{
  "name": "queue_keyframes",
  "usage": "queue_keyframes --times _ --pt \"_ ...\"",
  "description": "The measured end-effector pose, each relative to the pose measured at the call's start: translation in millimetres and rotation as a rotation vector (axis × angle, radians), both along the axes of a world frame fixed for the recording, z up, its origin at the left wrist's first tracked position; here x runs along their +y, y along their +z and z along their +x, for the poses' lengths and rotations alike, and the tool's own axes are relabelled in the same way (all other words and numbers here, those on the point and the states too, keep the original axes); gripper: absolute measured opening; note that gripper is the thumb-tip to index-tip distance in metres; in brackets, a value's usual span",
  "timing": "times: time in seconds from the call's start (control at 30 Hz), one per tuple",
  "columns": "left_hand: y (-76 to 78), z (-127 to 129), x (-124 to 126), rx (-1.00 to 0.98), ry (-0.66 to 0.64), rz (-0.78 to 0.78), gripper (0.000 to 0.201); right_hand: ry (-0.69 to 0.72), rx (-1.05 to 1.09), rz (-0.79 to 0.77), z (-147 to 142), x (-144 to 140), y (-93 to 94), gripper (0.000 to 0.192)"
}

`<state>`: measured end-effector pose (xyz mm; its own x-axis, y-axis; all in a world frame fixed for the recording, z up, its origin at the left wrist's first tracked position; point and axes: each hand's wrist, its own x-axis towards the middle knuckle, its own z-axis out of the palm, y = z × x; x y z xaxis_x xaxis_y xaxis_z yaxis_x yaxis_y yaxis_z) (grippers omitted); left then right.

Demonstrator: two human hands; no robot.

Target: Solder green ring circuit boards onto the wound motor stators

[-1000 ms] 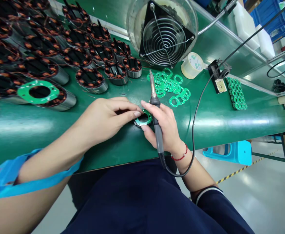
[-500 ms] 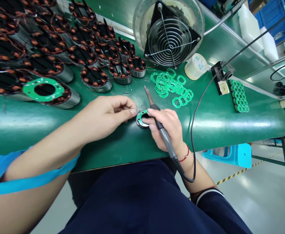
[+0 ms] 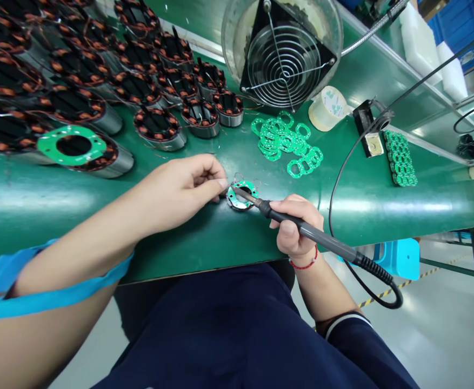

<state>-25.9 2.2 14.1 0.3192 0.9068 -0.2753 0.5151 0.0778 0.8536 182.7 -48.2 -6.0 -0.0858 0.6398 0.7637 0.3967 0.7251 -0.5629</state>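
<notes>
My right hand (image 3: pixel 297 227) has its grip wrapped around the soldering iron (image 3: pixel 301 229), whose tip rests on the small green ring board (image 3: pixel 241 194) lying on the green counter (image 3: pixel 362 200) in front of me. My left hand (image 3: pixel 180 189) steadies it, fingertips pinched together at the board's left edge. Loose green boards (image 3: pixel 285 143) lie beyond, wound stators (image 3: pixel 155 127) to the left.
</notes>
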Motion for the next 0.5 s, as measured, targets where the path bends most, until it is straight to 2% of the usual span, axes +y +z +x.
queue_keyframes --times 0.2,0.3,0.4,0.5 --pt "-3.9 -1 0 0.038 -0.006 0.019 0.035 0.012 0.042 -0.007 2 -2 -9.1 0.025" --pt "-2.3 -1 -1 0.067 -0.011 0.029 0.031 0.021 0.042 -0.172 2 -1 -15.7 0.038" --pt "-1.5 0 -1 0.084 -0.014 0.044 0.027 0.018 -0.137 -0.359 2 3 -15.2 0.042" --pt "-4.9 0 -1 0.025 0.010 0.034 0.027 0.053 -0.287 -0.438 2 6 -12.0 0.045"
